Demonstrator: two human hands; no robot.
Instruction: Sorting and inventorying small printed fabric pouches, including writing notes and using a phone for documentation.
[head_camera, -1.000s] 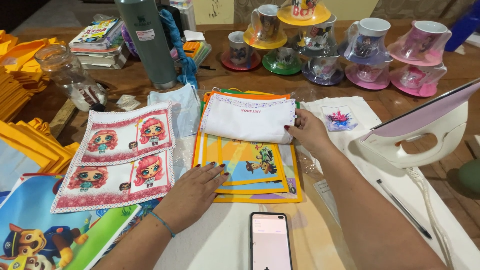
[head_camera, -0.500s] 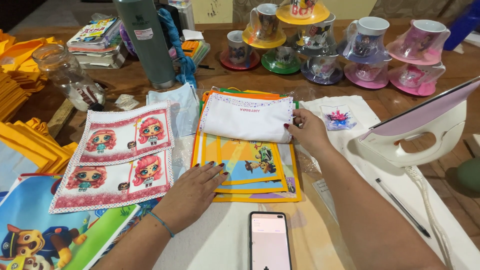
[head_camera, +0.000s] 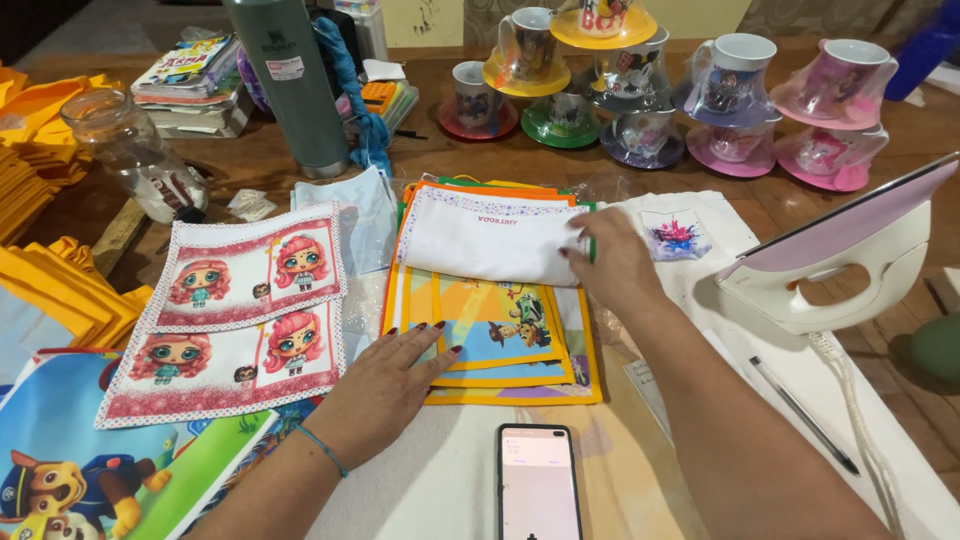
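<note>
Hands work a stack of printed sheets mid-table. Right hand pinches the right edge of a white printed sheet, which lies face-down, folded back over the top of the stack; fingertips pressed together on the edge. Left hand lies flat, fingers spread, palm down on the lower-left corner of the orange-bordered cartoon sheets, pinning them to the white cloth covering the table.

Judging by how things lie: two pink doll-print sheets already sit apart to the left, flat & face-up, so some sorting looks done; white sheet is half turned, not fully laid aside; several orange-bordered sheets remain stacked underneath.

Around: phone near the bottom edge, just below the stack, screen lit. Iron stands on its heel to the right, well apart from the hands, w/ a pen beside it. Green flask & glass jar behind left; printed mugs on saucers along the back. Yellow fabric pieces piled at far left. Cartoon-dog bag at lower left
</note>
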